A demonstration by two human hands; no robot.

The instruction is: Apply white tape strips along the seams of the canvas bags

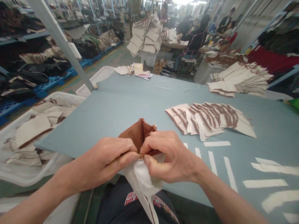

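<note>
Close to my body, at the table's front edge, I hold a sewn fabric piece [149, 180], white outside with a brown lining that gapes upward. My left hand [116, 155] pinches its brown edge between thumb and forefinger. Right beside it, my right hand [165, 155] pinches the same edge, with the fingertips of both hands almost touching. A white tail with a brown stripe hangs down over my lap. To the right of my hands lies a fanned row of cream pieces with brown edging [210, 118], with pale strips [212, 163] scattered nearer me.
The blue-green table [112, 105] carries a stack of cream pieces [243, 77] at the far right and papers [144, 74] at the back. A white bin [28, 180] of fabric pieces stands left, near a metal post [63, 46]. Several people sit working beyond.
</note>
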